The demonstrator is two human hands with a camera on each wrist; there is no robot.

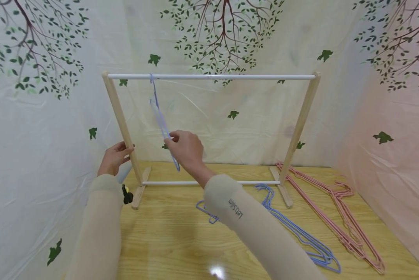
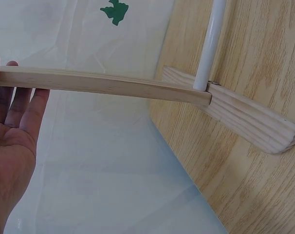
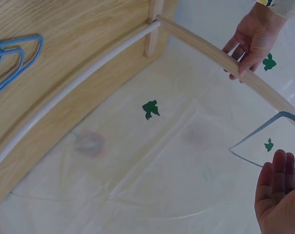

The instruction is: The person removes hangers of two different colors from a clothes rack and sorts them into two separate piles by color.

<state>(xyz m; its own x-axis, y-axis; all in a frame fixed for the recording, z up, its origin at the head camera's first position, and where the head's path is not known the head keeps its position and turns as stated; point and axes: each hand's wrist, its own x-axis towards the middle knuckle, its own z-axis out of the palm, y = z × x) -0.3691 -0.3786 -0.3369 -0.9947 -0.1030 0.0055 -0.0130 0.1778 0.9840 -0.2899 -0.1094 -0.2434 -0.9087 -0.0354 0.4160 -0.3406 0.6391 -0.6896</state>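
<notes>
A blue hanger [image 1: 161, 119] hangs by its hook from the white top bar [image 1: 230, 77] of a wooden rack, near the left end. My right hand [image 1: 188, 149] pinches the hanger's lower part between thumb and fingers; in the right wrist view the frame edge keeps part of this hand [image 3: 284, 200] out of sight. With my left hand [image 1: 113, 158] I grip the rack's left wooden post [image 1: 120, 112] partway up. The left wrist view shows the thumb on one side of that post [image 2: 103, 84] and the fingers on the other.
Several blue hangers [image 1: 300, 229] lie on the wooden table [image 1: 160, 241] at the right, beside several pink hangers [image 1: 349, 217]. Another blue hanger [image 1: 205, 210] is partly behind my right sleeve. A small black object [image 1: 127, 195] sits by the rack's left foot [image 1: 139, 194].
</notes>
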